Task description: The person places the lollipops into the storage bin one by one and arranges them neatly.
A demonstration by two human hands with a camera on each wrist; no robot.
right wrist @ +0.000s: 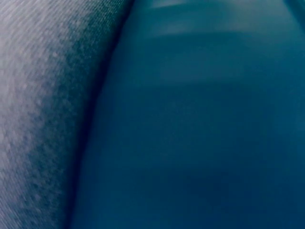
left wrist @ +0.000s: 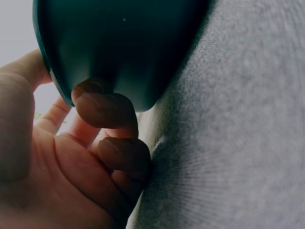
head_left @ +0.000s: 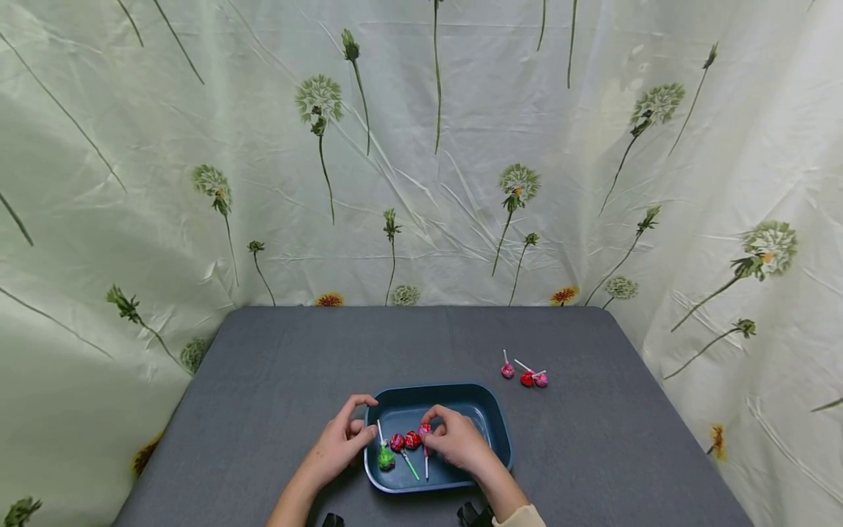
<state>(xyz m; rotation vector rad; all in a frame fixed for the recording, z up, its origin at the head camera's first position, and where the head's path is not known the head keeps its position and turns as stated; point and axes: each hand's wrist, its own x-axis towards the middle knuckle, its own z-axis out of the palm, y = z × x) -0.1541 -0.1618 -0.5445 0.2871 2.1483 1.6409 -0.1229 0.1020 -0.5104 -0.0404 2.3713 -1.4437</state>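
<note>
A dark blue tray (head_left: 498, 410) stands on the grey table. My left hand (head_left: 332, 446) holds it by its left end; in the left wrist view that hand (left wrist: 71, 162) has its thumb at the rim and bent fingers against the outer wall of the tray (left wrist: 119, 43). Over the tray, my right hand (head_left: 461, 443) pinches a red-and-pink lollipop (head_left: 425, 430), whose stick points toward me. Left of it lie two red lollipops (head_left: 412, 440) and a green lollipop (head_left: 386, 459). Only the wall of the tray (right wrist: 190, 124) and cloth fill the right wrist view.
Three wrapped lollipops, one pink (head_left: 507, 371), one red (head_left: 527, 378) and another pink (head_left: 541, 380), lie on the table (head_left: 593, 439) beyond the tray's far right corner. A dandelion-patterned curtain (head_left: 435, 219) hangs behind the table and along its sides.
</note>
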